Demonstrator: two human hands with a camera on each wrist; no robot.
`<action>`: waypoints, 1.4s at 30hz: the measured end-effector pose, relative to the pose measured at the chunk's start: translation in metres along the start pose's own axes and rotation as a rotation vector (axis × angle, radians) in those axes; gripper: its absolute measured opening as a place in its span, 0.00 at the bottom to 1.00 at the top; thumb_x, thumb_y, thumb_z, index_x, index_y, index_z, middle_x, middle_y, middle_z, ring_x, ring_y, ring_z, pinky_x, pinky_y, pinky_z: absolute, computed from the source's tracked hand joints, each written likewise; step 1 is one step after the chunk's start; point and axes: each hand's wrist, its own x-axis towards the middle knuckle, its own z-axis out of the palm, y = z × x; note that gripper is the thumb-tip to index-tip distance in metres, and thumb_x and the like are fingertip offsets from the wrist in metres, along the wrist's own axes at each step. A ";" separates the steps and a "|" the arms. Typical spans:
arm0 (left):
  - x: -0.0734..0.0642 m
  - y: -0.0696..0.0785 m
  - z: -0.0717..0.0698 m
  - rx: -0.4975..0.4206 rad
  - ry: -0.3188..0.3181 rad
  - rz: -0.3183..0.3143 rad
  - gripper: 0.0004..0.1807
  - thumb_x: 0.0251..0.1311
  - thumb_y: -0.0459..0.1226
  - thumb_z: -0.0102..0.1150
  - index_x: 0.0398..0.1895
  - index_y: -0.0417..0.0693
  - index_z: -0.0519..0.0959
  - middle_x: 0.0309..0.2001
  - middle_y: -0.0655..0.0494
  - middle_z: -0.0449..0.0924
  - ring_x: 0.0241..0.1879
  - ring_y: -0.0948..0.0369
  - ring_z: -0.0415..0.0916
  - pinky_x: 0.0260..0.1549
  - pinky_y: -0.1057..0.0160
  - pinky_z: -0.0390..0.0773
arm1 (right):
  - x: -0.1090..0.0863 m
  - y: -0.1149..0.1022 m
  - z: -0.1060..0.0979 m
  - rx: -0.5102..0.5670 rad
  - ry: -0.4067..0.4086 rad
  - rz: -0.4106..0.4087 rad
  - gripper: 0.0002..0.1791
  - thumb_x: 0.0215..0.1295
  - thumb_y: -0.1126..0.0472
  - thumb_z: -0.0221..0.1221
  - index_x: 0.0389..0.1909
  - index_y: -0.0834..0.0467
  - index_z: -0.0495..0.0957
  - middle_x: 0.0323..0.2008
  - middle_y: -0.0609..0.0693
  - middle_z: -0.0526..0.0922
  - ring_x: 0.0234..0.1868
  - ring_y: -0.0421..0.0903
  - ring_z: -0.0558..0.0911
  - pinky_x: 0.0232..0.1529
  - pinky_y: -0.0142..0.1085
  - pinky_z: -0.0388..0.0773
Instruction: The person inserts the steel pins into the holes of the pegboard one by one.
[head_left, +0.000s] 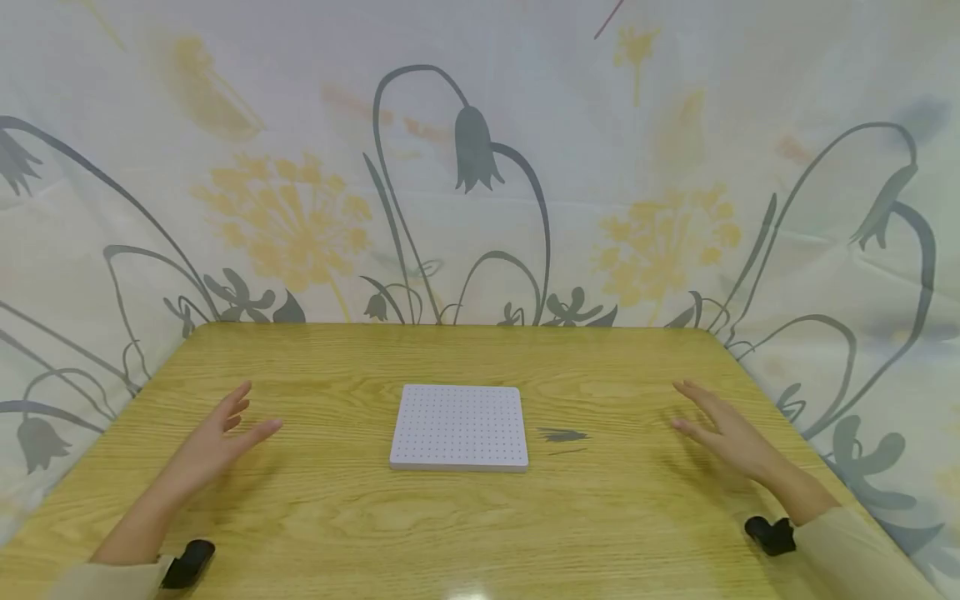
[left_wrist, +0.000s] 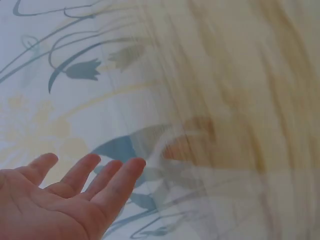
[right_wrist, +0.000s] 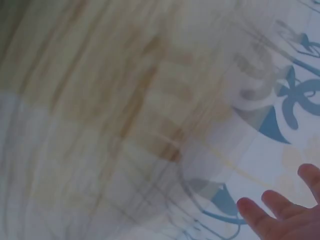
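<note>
A white board (head_left: 460,427) dotted with rows of small holes lies flat at the middle of the table. Just right of it is a small bunch of thin grey sticks (head_left: 564,435), with one thin brownish stick (head_left: 567,452) lying apart in front; their exact kind is too small to tell. My left hand (head_left: 213,446) is held over the left side of the table, fingers extended and holding nothing. On the right side my right hand (head_left: 727,433) hovers with its fingers spread, also holding nothing. Both wrist views show bare fingers (left_wrist: 117,190) and fingertips (right_wrist: 250,207) touching no object.
The wooden table (head_left: 337,533) has a light grain. Behind it and along both sides hangs a white cloth (head_left: 570,250) printed with grey and yellow flowers. Each wrist carries a black strapped device (head_left: 189,564).
</note>
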 end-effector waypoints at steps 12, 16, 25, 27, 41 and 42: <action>0.010 0.006 0.018 -0.183 -0.032 -0.034 0.49 0.61 0.47 0.59 0.72 0.37 0.38 0.65 0.26 0.48 0.61 0.32 0.53 0.49 0.42 0.72 | 0.007 -0.001 0.013 0.041 -0.030 0.019 0.35 0.66 0.52 0.56 0.67 0.66 0.56 0.64 0.71 0.55 0.61 0.72 0.56 0.52 0.68 0.58; 0.012 0.010 0.023 -0.265 -0.057 -0.035 0.48 0.60 0.44 0.60 0.72 0.36 0.41 0.65 0.27 0.48 0.61 0.34 0.53 0.48 0.48 0.75 | 0.011 -0.004 0.016 0.033 -0.030 -0.033 0.33 0.65 0.55 0.58 0.65 0.66 0.59 0.62 0.69 0.59 0.60 0.71 0.59 0.53 0.65 0.61; 0.015 0.022 0.035 -0.386 -0.100 -0.050 0.44 0.60 0.40 0.61 0.69 0.31 0.46 0.61 0.25 0.55 0.55 0.38 0.66 0.43 0.57 0.79 | 0.022 -0.008 0.025 -0.014 -0.031 -0.136 0.28 0.62 0.61 0.61 0.60 0.68 0.66 0.57 0.67 0.68 0.56 0.67 0.66 0.52 0.61 0.67; 0.017 0.024 0.038 -0.401 -0.107 -0.054 0.43 0.59 0.40 0.61 0.69 0.32 0.47 0.61 0.26 0.56 0.53 0.40 0.69 0.43 0.57 0.79 | 0.023 -0.009 0.026 -0.023 -0.031 -0.142 0.27 0.61 0.61 0.62 0.59 0.67 0.67 0.56 0.66 0.69 0.56 0.66 0.67 0.52 0.60 0.68; 0.029 0.039 0.053 -0.481 -0.149 -0.075 0.40 0.58 0.37 0.62 0.67 0.31 0.52 0.58 0.27 0.61 0.47 0.48 0.76 0.41 0.56 0.80 | 0.037 -0.014 0.034 -0.052 -0.062 -0.187 0.23 0.60 0.62 0.62 0.55 0.65 0.71 0.53 0.62 0.73 0.54 0.62 0.71 0.51 0.56 0.71; 0.030 0.040 0.054 -0.487 -0.151 -0.074 0.40 0.58 0.36 0.62 0.67 0.31 0.52 0.57 0.27 0.61 0.46 0.49 0.76 0.41 0.56 0.80 | 0.038 -0.014 0.035 -0.052 -0.062 -0.194 0.23 0.60 0.62 0.62 0.54 0.65 0.72 0.53 0.61 0.74 0.54 0.62 0.71 0.51 0.56 0.71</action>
